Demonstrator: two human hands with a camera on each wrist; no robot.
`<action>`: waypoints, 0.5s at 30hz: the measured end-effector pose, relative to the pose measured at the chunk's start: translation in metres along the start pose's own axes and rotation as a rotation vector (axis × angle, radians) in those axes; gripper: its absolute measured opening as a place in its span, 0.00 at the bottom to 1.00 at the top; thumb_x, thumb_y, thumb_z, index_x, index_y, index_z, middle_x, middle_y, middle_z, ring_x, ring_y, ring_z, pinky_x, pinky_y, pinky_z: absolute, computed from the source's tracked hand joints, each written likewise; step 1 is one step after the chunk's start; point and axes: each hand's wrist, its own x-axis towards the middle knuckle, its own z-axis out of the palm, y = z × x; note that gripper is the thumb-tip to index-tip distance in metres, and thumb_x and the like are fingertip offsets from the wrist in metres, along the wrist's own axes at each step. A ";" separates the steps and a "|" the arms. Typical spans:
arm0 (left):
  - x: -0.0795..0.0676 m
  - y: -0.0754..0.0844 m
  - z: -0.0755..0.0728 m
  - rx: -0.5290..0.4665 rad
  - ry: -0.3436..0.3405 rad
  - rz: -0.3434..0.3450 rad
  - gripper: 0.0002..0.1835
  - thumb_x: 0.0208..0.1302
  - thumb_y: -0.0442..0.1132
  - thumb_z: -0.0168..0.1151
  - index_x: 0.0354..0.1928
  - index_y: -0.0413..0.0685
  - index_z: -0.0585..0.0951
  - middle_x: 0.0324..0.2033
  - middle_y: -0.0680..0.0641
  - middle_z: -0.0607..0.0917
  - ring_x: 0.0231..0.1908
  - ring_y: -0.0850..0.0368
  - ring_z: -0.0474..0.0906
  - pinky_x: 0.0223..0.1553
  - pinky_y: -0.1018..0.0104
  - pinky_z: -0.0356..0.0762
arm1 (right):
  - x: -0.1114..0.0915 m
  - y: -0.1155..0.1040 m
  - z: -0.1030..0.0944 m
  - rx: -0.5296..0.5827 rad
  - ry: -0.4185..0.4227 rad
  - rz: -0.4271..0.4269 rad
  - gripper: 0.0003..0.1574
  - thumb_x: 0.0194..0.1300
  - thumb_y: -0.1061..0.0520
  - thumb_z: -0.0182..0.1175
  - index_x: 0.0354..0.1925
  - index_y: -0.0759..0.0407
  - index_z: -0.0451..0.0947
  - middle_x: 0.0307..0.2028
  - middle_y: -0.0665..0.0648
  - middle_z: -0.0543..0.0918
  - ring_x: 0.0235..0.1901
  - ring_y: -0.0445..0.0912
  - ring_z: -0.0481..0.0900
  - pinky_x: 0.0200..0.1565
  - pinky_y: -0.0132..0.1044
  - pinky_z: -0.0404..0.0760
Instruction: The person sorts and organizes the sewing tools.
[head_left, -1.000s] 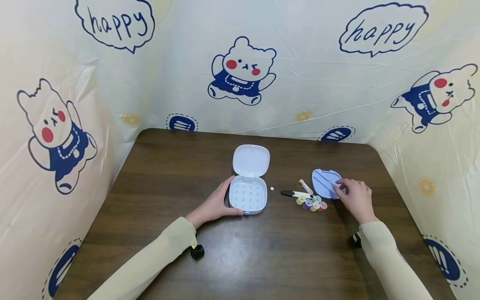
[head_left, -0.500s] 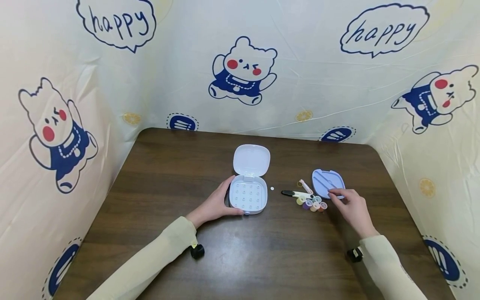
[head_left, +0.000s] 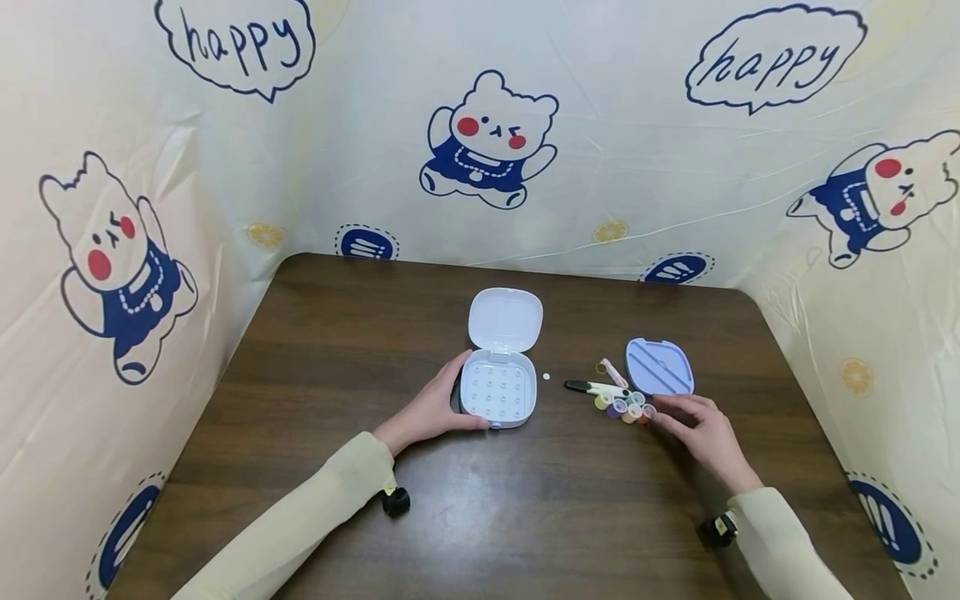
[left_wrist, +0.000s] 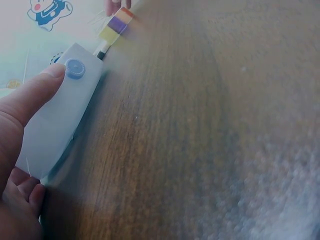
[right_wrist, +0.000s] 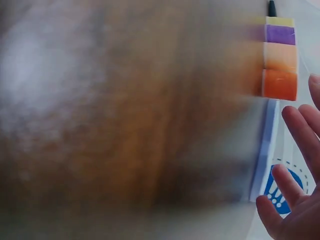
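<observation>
My left hand (head_left: 427, 408) grips the left side of a white hinged case (head_left: 498, 421), thumb on its front beside the round latch (left_wrist: 75, 69) and fingers along its side. The case's lid (head_left: 506, 319) stands raised, and rows of small bumps show inside. My right hand (head_left: 708, 433) hovers at the right end of a cluster of small paint pots (head_left: 632, 412), fingertips close to the orange pot (right_wrist: 280, 85). Its fingers are extended and spread in the right wrist view. Just behind it lies a lilac grooved tray (head_left: 660, 367).
A black-and-white pen (head_left: 596, 388) lies behind the pots, with a small pale pink tube (head_left: 613, 372) beyond it. A tiny white disc (head_left: 546, 377) sits right of the case. A printed cloth (head_left: 360, 150) surrounds the wooden table (head_left: 360, 325).
My right hand has left the lilac tray, where it was touching, and moved left and toward me to the pots. The left hand keeps its hold on the case.
</observation>
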 end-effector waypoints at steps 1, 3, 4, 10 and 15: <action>0.000 0.000 0.000 0.000 0.002 0.001 0.69 0.48 0.58 0.85 0.84 0.48 0.49 0.80 0.43 0.57 0.78 0.46 0.56 0.76 0.45 0.57 | 0.000 0.001 0.000 0.000 -0.010 0.010 0.24 0.68 0.50 0.73 0.57 0.59 0.86 0.56 0.67 0.84 0.63 0.63 0.69 0.60 0.64 0.68; 0.001 0.000 0.000 -0.002 0.005 0.004 0.69 0.48 0.58 0.85 0.84 0.48 0.49 0.80 0.43 0.57 0.78 0.46 0.56 0.76 0.45 0.57 | 0.000 0.002 0.001 -0.003 -0.027 0.031 0.25 0.67 0.48 0.73 0.57 0.59 0.86 0.59 0.70 0.81 0.65 0.66 0.67 0.61 0.69 0.66; 0.001 0.000 0.000 -0.003 0.005 0.004 0.70 0.48 0.58 0.85 0.84 0.48 0.49 0.80 0.43 0.57 0.78 0.46 0.56 0.76 0.45 0.57 | 0.001 0.003 0.001 -0.005 -0.035 0.039 0.26 0.67 0.47 0.73 0.58 0.59 0.86 0.60 0.71 0.79 0.67 0.67 0.66 0.62 0.70 0.65; 0.002 -0.001 0.000 0.000 0.003 0.002 0.69 0.48 0.59 0.84 0.84 0.50 0.49 0.80 0.44 0.57 0.78 0.47 0.56 0.76 0.45 0.57 | 0.003 0.005 0.003 -0.043 -0.057 0.055 0.28 0.66 0.45 0.73 0.57 0.60 0.86 0.68 0.78 0.70 0.71 0.74 0.59 0.65 0.76 0.57; 0.002 -0.002 0.000 -0.010 0.002 0.002 0.69 0.48 0.59 0.84 0.84 0.49 0.49 0.80 0.43 0.58 0.78 0.46 0.56 0.75 0.44 0.57 | 0.005 0.007 0.006 -0.059 -0.035 -0.013 0.23 0.63 0.49 0.75 0.53 0.59 0.88 0.64 0.79 0.75 0.71 0.74 0.59 0.68 0.77 0.47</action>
